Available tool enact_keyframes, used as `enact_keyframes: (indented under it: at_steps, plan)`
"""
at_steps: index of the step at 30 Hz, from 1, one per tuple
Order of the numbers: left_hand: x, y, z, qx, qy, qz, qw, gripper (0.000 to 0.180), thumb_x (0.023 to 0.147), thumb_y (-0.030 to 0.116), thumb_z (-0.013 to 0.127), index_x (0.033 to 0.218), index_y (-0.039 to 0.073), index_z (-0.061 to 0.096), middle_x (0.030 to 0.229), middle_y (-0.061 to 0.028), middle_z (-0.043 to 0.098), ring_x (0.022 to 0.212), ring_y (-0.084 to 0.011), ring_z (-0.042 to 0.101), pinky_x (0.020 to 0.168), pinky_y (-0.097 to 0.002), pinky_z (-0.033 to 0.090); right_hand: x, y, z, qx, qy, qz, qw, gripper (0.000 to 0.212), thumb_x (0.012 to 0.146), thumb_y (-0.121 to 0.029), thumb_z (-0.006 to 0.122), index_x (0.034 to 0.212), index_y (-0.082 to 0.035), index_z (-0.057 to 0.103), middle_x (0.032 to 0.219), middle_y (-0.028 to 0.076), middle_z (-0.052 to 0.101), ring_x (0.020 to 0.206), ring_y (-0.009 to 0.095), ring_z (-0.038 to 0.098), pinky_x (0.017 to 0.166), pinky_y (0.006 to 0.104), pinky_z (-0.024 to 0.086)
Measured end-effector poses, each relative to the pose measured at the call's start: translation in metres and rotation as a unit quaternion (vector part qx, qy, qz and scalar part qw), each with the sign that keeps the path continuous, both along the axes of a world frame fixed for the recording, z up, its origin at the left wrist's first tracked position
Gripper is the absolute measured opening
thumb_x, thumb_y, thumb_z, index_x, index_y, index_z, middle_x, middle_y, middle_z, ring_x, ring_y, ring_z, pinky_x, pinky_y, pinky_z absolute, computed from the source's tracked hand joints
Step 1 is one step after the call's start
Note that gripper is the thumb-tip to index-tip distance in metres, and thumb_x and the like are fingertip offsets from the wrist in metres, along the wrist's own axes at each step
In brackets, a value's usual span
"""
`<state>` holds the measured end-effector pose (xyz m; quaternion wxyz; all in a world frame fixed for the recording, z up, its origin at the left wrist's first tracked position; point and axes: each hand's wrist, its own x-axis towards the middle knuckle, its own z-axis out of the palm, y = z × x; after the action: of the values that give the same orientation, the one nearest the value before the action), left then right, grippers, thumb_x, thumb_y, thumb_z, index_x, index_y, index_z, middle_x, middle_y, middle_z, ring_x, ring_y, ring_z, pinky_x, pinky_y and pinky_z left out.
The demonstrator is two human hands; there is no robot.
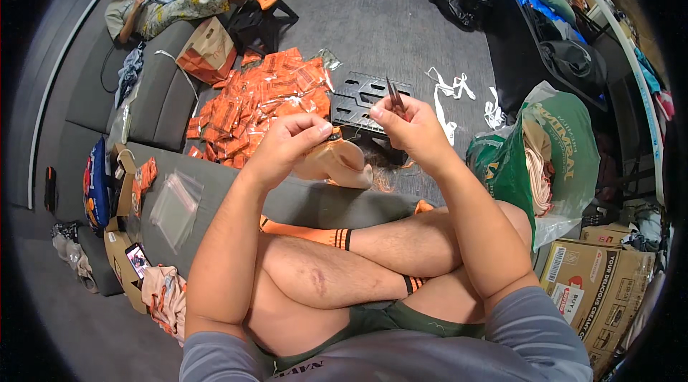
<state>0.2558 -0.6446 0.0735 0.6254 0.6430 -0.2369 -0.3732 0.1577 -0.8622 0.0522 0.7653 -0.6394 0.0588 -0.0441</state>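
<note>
My left hand [290,144] pinches the orange-and-black edge of a pale peach sock [344,167], which looks turned inside out and hangs below my fingers. To its right, my right hand [412,127] is closed around dark thread snips [395,97], their pointed tips sticking up past the fingers. Its thumb and forefinger are pressed together; a fine thread seems to run from there toward the sock, too thin to make out fully. Orange thread scraps [385,183] lie beneath my hands. Both hands are held above my crossed legs, apart from each other.
A pile of orange packets in clear wrap [269,92] lies ahead left, beside a black step stool [358,92]. A green bag [573,145] holding pale socks stands right, near a carton [595,289]. Clear sleeves [175,210] lie left. Another person [172,9] reclines far left.
</note>
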Motion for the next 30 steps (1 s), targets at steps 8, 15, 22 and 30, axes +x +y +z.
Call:
enact_keyframes:
  at_steps: [8,15,22,30]
  plan:
    - [0.004,0.002,-0.001,-0.025,0.038,0.030,0.998,0.020,0.093,0.027,0.059,0.090,0.008,0.064,0.078,0.0059,0.059,0.069,-0.0009,0.050,0.060,-0.0186,0.039,-0.009,-0.001,0.010,-0.011,-0.075,-0.063,0.995,0.023,0.093,-0.028,0.061,0.094,-0.004,0.058,0.066,-0.007,0.043,0.057,0.001,0.035,0.049,0.0188,0.027]
    - [0.005,-0.001,-0.004,-0.083,0.096,0.041,0.991,0.019,0.094,0.025,0.058,0.092,0.007,0.063,0.082,0.0024,0.062,0.075,-0.0040,0.057,0.066,-0.0210,0.046,-0.030,0.055,-0.009,-0.164,-0.066,0.056,0.983,0.033,0.098,-0.036,0.052,0.093,-0.003,0.055,0.071,-0.006,0.046,0.064,0.003,0.039,0.056,0.0204,0.034]
    - [0.003,0.000,-0.003,-0.103,0.129,0.026,0.986,0.018,0.094,0.024,0.059,0.094,0.006,0.063,0.086,0.0000,0.064,0.077,-0.0059,0.059,0.068,-0.0220,0.048,-0.019,0.060,-0.012,0.014,-0.066,0.060,0.996,0.032,0.098,-0.036,0.052,0.093,-0.004,0.056,0.078,-0.006,0.048,0.070,0.003,0.039,0.061,0.0190,0.035]
    - [0.000,-0.003,-0.004,-0.090,0.111,0.007,0.990,0.020,0.094,0.025,0.059,0.096,0.005,0.064,0.088,-0.0009,0.066,0.077,-0.0060,0.060,0.069,-0.0216,0.048,-0.019,0.057,-0.015,0.021,-0.075,0.078,0.994,0.033,0.097,-0.037,0.052,0.094,-0.005,0.057,0.077,-0.007,0.048,0.069,0.002,0.039,0.059,0.0181,0.034]
